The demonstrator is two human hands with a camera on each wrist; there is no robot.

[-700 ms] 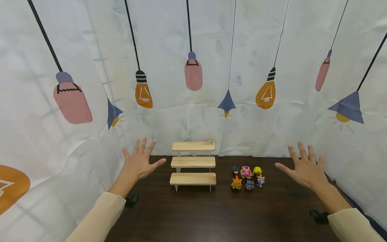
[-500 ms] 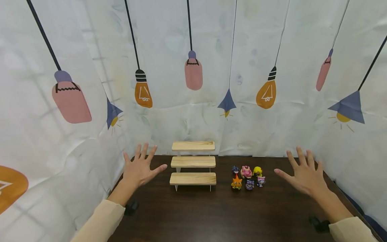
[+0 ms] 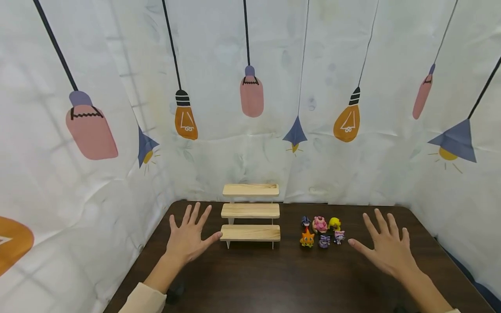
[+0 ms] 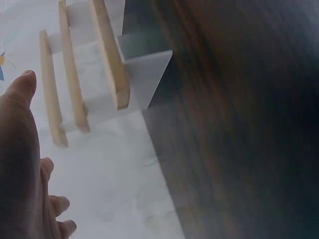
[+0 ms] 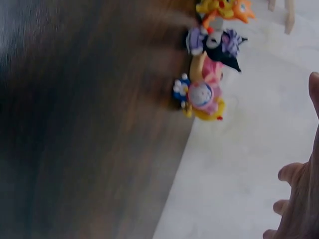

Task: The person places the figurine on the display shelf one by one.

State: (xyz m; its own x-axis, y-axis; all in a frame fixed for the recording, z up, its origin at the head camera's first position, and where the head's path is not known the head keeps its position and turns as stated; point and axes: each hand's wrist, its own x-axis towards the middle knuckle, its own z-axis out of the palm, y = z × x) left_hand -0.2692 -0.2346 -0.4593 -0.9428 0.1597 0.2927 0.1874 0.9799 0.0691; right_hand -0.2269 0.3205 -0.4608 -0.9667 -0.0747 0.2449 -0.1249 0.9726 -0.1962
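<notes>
Spread wide and holding nothing, the left hand [image 3: 187, 241] and right hand [image 3: 391, 252] flank the tiered stand [image 3: 250, 211], lower centre of the head view, and figurines [image 3: 320, 224] right of it, back row partly hidden; right sleeve [image 3: 454, 311] mostly cut off.

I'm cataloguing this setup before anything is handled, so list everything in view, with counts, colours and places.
Stepped stand: one, three pale wooden shelves, far part of table.
Figurines: six, orange, pink, yellow, purple, pink-and-white, dark blue; clustered right of stand.
Table: one, dark brown, beneath both.
Backdrop: white, behind and at both sides.
Printed lamps: nine, three each pink, orange, blue; on backdrop.
Cloth-like strip: one, dark blue, beyond table's right edge.
Dark shapes: two, blackish, blurred, near wrists.
Sleeves: two, cream, at forearms.
Left hand: one, fingers spread, left of stand.
Right hand: one, fingers spread, right of figurines.
</notes>
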